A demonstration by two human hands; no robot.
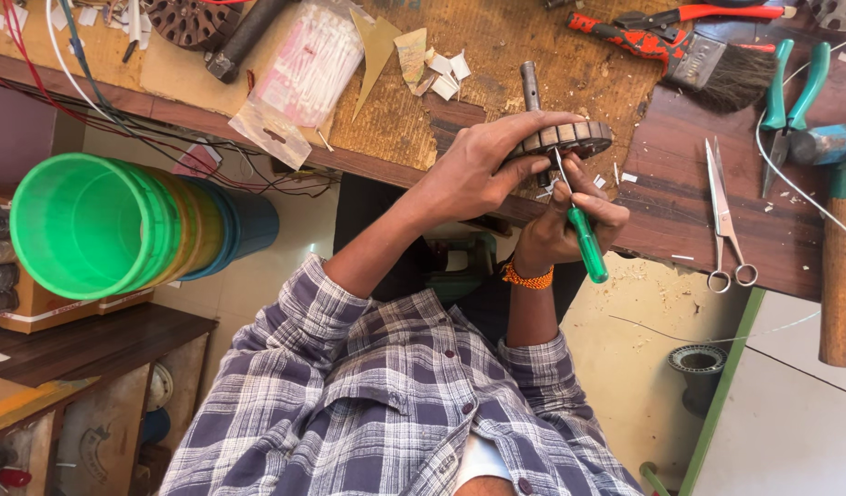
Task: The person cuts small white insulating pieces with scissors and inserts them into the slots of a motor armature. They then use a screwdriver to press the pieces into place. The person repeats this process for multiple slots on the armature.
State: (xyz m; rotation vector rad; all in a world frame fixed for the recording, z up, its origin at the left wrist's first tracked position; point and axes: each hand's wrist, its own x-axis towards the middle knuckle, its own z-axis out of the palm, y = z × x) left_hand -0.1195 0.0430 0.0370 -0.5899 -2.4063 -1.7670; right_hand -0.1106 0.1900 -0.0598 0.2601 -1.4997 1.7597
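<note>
Gripping a metal wheel in the left hand, poking it with a screwdriver squeezed in the right hand, probably midway.

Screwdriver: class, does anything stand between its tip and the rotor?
Nothing visible does. The right hand holds the screwdriver with its blade up against the rotor, which the left hand grips at its rim.

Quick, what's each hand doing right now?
Left hand: closed around the slotted round motor core, holding it at the bench edge.
Right hand: closed on the green-handled screwdriver, tip up at the core.
</note>
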